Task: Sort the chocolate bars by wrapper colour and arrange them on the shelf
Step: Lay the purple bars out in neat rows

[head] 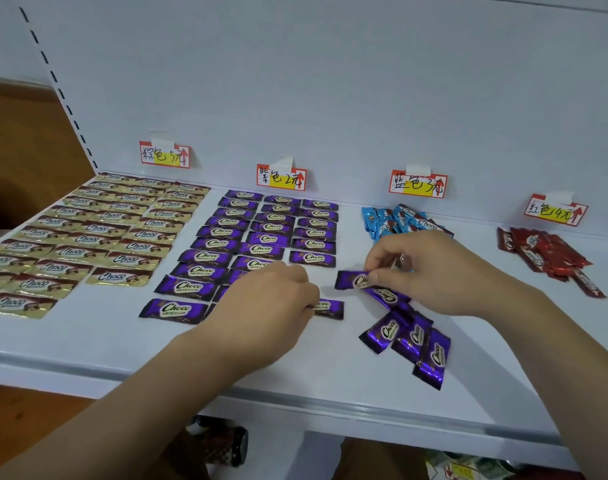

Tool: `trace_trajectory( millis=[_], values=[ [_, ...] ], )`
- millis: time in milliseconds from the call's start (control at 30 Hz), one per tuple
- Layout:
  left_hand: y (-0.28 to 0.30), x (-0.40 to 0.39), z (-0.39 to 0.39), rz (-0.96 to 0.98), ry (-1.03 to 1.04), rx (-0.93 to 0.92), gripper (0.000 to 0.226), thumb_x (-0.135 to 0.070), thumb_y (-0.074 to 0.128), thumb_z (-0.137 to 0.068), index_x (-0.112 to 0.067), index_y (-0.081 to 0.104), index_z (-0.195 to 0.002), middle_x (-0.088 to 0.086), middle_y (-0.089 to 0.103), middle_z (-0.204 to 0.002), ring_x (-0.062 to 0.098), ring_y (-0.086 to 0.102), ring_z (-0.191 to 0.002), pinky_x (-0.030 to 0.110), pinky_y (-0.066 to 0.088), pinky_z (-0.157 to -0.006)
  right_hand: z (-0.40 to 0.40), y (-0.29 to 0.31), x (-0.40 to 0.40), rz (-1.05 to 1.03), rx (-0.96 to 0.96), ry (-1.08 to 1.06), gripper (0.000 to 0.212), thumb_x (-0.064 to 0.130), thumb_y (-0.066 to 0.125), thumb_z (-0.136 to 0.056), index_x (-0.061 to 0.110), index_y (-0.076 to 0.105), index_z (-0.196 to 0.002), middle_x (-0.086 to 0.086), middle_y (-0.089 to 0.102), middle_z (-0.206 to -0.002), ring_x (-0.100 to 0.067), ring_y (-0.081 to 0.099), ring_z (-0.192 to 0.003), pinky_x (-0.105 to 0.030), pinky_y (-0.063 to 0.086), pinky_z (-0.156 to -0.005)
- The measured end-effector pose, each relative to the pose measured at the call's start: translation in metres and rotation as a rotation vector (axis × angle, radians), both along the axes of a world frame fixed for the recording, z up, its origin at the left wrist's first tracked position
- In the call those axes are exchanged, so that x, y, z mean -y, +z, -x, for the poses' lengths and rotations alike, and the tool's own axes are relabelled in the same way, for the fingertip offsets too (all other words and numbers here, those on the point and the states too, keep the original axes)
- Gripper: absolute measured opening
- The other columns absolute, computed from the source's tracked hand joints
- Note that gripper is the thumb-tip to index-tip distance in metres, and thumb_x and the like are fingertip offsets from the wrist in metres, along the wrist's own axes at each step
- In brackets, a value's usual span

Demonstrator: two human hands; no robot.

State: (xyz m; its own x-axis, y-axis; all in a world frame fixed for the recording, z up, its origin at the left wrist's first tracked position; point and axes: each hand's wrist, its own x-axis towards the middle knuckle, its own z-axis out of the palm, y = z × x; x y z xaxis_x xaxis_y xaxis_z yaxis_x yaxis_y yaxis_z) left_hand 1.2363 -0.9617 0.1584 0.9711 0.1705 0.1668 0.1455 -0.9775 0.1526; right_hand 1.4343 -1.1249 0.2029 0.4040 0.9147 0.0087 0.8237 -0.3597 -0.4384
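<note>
On the white shelf (295, 368) lie gold bars (87, 237) in neat rows at the left and purple bars (261, 230) in three columns in the middle. My left hand (271, 299) pinches a purple bar (328, 308) flat on the shelf at the foot of the purple columns. My right hand (430, 268) pinches another purple bar (352, 280) by its right end, just above the shelf. A loose heap of purple bars (406, 337) lies below my right hand. Blue bars (399, 220) sit piled behind that hand, red bars (545, 254) at the far right.
Four price labels are taped to the back wall: one above the gold bars (164, 154), one above the purple (281, 177), one above the blue (417, 184), one above the red (555, 209). The shelf's front lip (330, 407) runs across below my arms. Goods show on a lower level (222, 445).
</note>
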Motion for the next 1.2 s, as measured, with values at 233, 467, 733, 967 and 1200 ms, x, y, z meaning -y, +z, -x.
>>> trace_trajectory(
  millis=[233,467,733,967,1200],
  values=[
    [-0.014,-0.003,0.012,-0.129,-0.045,0.102,0.019,-0.023,0.063,-0.099,-0.021,0.077,-0.112,-0.002,0.07,-0.106,0.024,0.061,-0.095,0.044,0.056,-0.079,0.021,-0.035,-0.037,-0.022,0.12,-0.035,0.014,0.033,0.067,-0.1,0.037,0.076,-0.11,0.016,0.073,-0.101,-0.002,0.063,-0.093,-0.026,0.052,-0.08],
    [-0.03,0.009,0.026,-0.206,-0.048,0.222,0.041,-0.036,0.04,-0.105,-0.017,0.076,-0.111,0.0,0.07,-0.107,0.027,0.06,-0.102,0.047,0.052,-0.084,0.029,-0.034,-0.02,0.071,0.274,0.058,0.049,0.061,0.033,-0.1,0.043,0.072,-0.123,0.016,0.058,-0.109,-0.011,0.047,-0.107,-0.041,0.048,-0.091],
    [-0.03,0.009,0.031,-0.252,-0.014,0.218,0.046,-0.041,0.043,-0.102,-0.013,0.076,-0.117,0.003,0.07,-0.11,0.029,0.062,-0.109,0.046,0.054,-0.088,0.046,-0.03,-0.023,0.194,0.393,0.111,0.085,0.073,0.001,-0.092,0.037,0.058,-0.144,0.012,0.051,-0.118,-0.011,0.041,-0.114,-0.04,0.039,-0.097],
    [-0.028,0.006,0.03,-0.255,0.01,0.195,0.044,-0.043,0.044,-0.098,-0.016,0.076,-0.113,0.0,0.069,-0.109,0.027,0.062,-0.11,0.045,0.052,-0.09,0.047,-0.033,-0.029,0.198,0.429,0.118,0.093,0.082,-0.003,-0.087,0.037,0.052,-0.148,0.011,0.05,-0.123,-0.012,0.041,-0.12,-0.04,0.039,-0.102],
    [-0.03,-0.002,0.025,-0.231,0.051,0.091,0.055,-0.049,0.037,-0.099,-0.017,0.074,-0.124,0.001,0.069,-0.118,0.028,0.06,-0.118,0.047,0.052,-0.098,0.043,-0.033,-0.019,0.216,0.458,0.102,0.115,0.096,-0.011,-0.072,0.035,0.036,-0.158,0.013,0.042,-0.14,-0.012,0.035,-0.13,-0.038,0.035,-0.107]
  ],
)
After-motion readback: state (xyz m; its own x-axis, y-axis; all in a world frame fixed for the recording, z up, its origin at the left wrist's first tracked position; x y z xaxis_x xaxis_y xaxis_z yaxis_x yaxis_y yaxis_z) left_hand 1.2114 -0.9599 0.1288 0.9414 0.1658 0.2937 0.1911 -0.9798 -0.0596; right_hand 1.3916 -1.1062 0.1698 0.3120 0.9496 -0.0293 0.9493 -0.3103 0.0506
